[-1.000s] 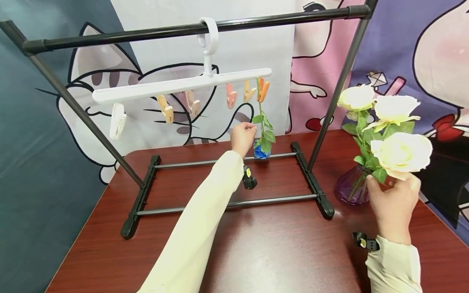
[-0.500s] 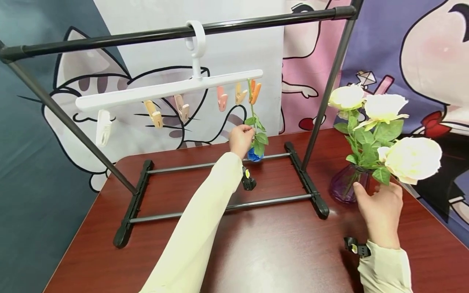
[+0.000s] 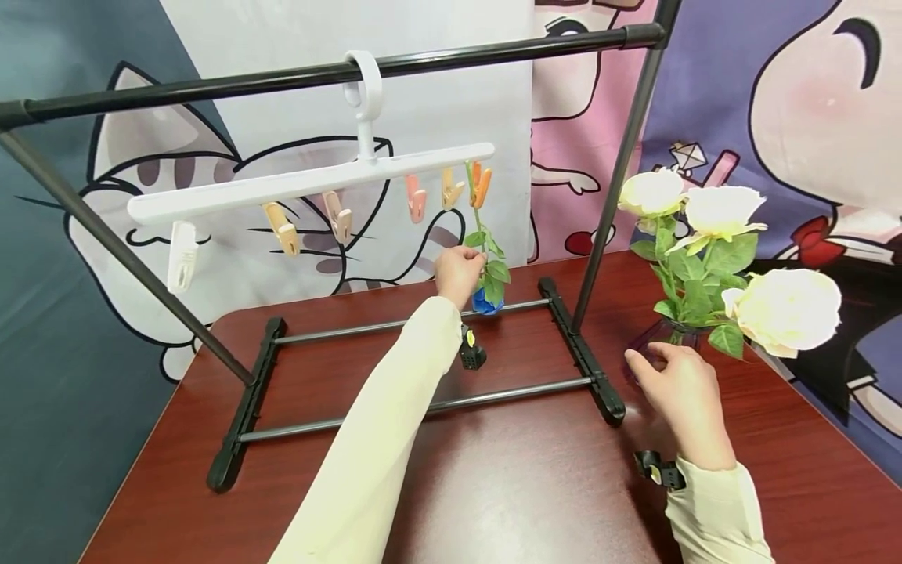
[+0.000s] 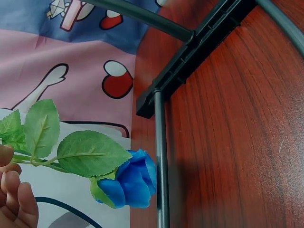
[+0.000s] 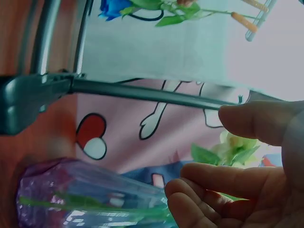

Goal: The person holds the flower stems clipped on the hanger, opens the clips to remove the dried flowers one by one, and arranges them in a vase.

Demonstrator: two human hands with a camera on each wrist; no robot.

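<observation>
Upside down from an orange clothespin (image 3: 481, 186) on the white hanger (image 3: 310, 182) hangs a blue rose (image 3: 488, 302). My left hand (image 3: 458, 274) pinches its green stem, just above the bloom. The left wrist view shows the blue petals (image 4: 135, 183) and broad leaves close by the fingers. My right hand (image 3: 687, 399) holds nothing; its thumb and fingers are apart, in front of the purple glass vase (image 5: 85, 194). White roses (image 3: 782, 309) stand in that vase, which the right hand partly covers in the head view.
A black rack (image 3: 493, 55) carries the hanger, its feet (image 3: 247, 407) on the reddish-brown table (image 3: 535, 486). Several other clothespins hang along the hanger, among them a white one (image 3: 182, 257) and a pink one (image 3: 416, 200). A cartoon-printed cloth (image 3: 296, 164) covers the back.
My right hand has left the nearest white rose and moved left, in front of the vase; that rose now leans further right. The left hand stays on the blue rose's stem.
</observation>
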